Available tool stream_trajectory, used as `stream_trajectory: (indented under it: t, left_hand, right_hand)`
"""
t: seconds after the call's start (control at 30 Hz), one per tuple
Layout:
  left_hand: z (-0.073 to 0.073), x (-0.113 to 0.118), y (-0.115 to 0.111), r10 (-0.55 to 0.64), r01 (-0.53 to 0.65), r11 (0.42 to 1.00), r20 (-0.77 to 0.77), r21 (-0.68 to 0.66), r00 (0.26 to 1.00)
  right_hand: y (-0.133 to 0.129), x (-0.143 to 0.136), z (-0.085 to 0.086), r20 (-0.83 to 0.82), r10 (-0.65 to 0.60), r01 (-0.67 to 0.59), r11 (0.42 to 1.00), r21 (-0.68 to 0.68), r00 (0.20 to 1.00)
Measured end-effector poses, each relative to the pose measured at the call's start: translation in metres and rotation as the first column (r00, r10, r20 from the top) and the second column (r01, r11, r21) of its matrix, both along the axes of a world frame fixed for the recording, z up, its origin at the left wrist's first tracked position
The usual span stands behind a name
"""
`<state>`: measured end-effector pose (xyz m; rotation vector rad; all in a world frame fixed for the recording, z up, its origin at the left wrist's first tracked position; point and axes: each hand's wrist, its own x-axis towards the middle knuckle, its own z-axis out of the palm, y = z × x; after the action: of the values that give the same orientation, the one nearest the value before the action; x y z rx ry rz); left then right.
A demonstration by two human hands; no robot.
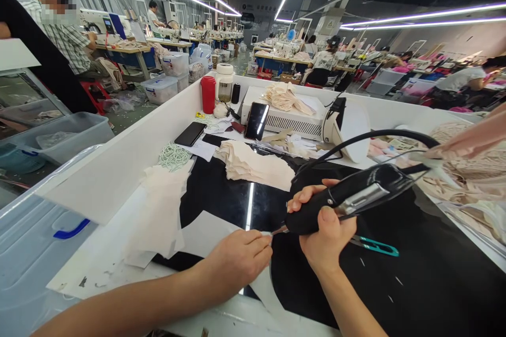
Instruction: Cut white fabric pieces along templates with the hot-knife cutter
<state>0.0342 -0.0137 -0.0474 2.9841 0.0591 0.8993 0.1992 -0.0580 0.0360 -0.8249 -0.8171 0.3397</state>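
Observation:
My right hand (330, 231) is wrapped round a black corded hand tool (316, 216) with a metal lever along its side. Its narrow tip points left and meets the fingertips of my left hand (247, 255). Those fingers are closed on the edge of a thin white sheet (205, 231); whether it is cloth or paper I cannot tell. Just beyond lies a stack of cream fabric pieces (256, 163) on the glossy black work surface (395, 289). Right of my right hand are teal thread snips (377, 246). More pale cut pieces (158, 216) lie to the left.
At the back stand a red cup (208, 95), a jar (224, 84), a propped phone (256, 121) and a white box unit (284, 110). Another phone (191, 134) lies flat near green cord (174, 156). A white side wall (118, 179) borders the left. The tool's cable (379, 134) arches right.

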Motion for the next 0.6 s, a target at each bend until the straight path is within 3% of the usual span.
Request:
stream_trajectory:
  t: [0.6]
  left_hand:
    - [0.0028, 0.0008, 0.0017, -0.034, 0.033, 0.999, 0.038, 0.011, 0.999]
  right_hand:
    - [0.0039, -0.0058, 0.0005, -0.003, -0.012, 0.012, 0.999, -0.052, 1.000]
